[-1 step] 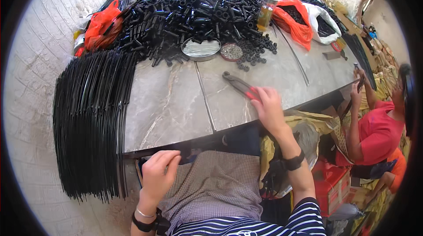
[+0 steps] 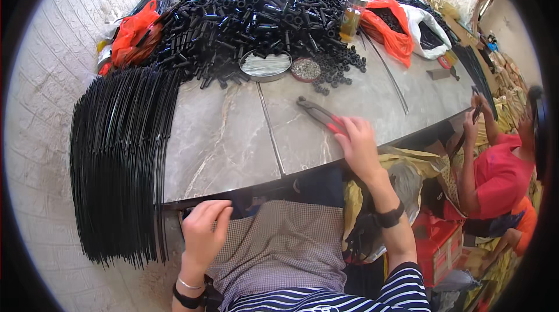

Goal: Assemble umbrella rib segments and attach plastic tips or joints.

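My right hand [image 2: 359, 148] grips the red handles of a pair of pincers [image 2: 319, 113]. Their dark, rounded jaws point away to the left, over the grey table [image 2: 221, 137]. At the table's front edge, above my lap, is my left hand [image 2: 205, 229]. Its fingers lie close together and slightly bent, the thumb stands a little apart, and nothing shows between them. Beyond the pincers are a round tin [image 2: 266, 66] of thin pale sticks and a smaller red dish [image 2: 305, 69] of tiny shiny pieces. Small black caps [image 2: 343, 61] lie scattered beside the dish.
A large heap of black tubular parts [image 2: 250, 15] covers the far table. Long black rods [image 2: 122, 160] overhang its left edge. Farther right stand a jar [image 2: 350, 18], a red bag [image 2: 390, 32] and a white bag [image 2: 430, 35]. A co-worker in red [image 2: 498, 175] sits at the right.
The pincers and my right hand have shifted very slightly to the right. My left hand has drawn a little to the left. The co-worker's hands at the right have moved slightly.
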Motion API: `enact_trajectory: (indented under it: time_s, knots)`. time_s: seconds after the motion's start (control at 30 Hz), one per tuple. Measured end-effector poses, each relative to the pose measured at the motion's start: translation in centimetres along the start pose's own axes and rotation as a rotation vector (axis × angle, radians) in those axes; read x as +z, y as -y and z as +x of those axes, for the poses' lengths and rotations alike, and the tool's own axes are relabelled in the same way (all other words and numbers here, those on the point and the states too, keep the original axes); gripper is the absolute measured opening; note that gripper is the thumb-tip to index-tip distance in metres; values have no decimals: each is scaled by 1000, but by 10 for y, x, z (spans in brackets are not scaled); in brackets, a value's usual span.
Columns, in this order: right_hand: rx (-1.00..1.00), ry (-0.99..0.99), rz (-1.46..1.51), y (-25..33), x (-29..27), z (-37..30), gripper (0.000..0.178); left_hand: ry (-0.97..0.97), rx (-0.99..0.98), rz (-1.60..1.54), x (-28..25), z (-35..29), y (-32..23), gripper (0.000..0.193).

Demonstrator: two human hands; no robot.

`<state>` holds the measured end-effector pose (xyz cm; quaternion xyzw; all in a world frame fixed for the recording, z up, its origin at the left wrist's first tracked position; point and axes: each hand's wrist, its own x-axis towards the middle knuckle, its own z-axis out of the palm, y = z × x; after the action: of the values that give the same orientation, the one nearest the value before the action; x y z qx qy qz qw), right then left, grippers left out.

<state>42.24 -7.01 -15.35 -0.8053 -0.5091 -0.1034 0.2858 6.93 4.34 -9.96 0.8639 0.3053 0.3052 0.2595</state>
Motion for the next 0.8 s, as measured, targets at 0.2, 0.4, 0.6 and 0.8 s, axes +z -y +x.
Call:
enact_trajectory:
  time_s: [0.2,0.4,0.6,0.8]
  knots:
    - [22,-30,-59,-35,-30,-16,44,-99,-173,459,-33,-14,39,38]
    - [64,-26,-70,-33,-27,-7,48,-40,-239,793,-62,-37,53,77]
    - [120,-149,333,6,-63,-19,23,-12,-216,782,-47,-29,75,64]
    - [-200,23,560,99,-46,-23,14,-62,-172,817,-50,-39,85,38]
